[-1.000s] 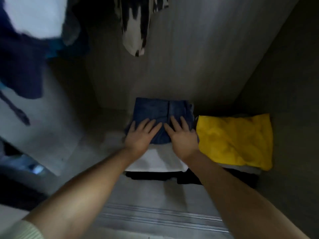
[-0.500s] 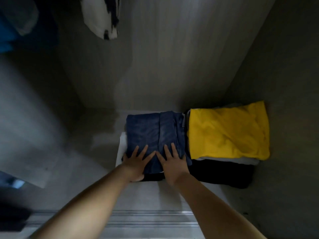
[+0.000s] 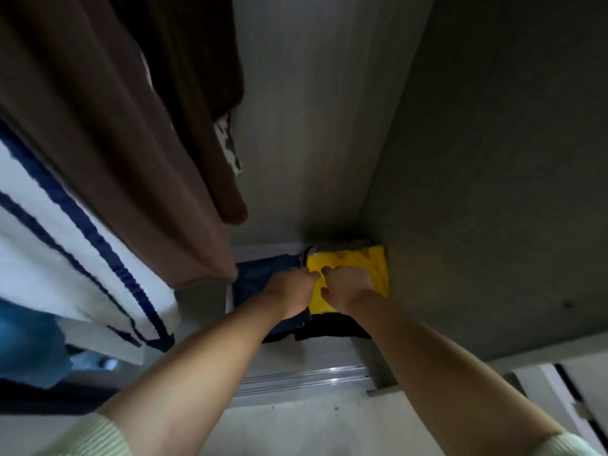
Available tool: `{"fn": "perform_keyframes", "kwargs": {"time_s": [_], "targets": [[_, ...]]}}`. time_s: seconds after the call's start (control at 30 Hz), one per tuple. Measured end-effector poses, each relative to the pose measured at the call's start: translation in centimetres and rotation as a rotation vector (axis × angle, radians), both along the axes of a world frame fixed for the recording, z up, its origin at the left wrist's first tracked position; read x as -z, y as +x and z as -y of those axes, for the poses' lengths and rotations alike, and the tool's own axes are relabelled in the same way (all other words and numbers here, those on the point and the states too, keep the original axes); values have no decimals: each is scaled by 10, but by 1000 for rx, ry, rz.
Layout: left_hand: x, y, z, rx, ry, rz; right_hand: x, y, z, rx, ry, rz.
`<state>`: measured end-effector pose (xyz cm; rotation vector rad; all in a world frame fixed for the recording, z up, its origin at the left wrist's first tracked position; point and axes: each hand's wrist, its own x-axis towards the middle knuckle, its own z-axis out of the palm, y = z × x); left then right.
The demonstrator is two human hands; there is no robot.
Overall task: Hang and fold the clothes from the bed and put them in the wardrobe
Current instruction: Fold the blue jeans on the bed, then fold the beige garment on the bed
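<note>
Deep in the wardrobe point(image 3: 329, 126), both hands reach to the floor's back right corner. The left hand point(image 3: 289, 292) and right hand point(image 3: 347, 286) are curled with fingers point(image 3: 324, 270) bent onto the folded yellow garment point(image 3: 371, 261); whether they pinch the cloth cannot be told. It lies flat atop a dark pile point(image 3: 332, 327), its long axis running front to back, against the right wall. The folded jeans point(image 3: 260, 278) lie just beside it on the left. A brown garment point(image 3: 138, 153) and a white, blue-striped one point(image 3: 49, 258) hang above left.
</note>
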<state>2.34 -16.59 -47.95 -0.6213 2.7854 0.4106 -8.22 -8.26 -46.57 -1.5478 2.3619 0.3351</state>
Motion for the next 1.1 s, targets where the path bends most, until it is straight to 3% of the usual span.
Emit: {"fn": "perform_keyframes", "kwargs": {"time_s": [0.2, 0.43, 0.8, 0.9, 1.1], "targets": [[-132, -12, -35, 109, -15, -45, -130, -5, -53, 133, -71, -23], [-229, -9, -66, 176, -81, -118, -226, 8, -121, 259, -89, -155], [-315, 11, -154, 442, -112, -242, -305, 55, -249, 477, -93, -349], [-333, 10, -207, 542, -111, -259, -326, 69, -306, 658, -127, -314], [-357, -12, -314, 732, -99, -344, -355, 87, -421, 817, -111, -347]]}}
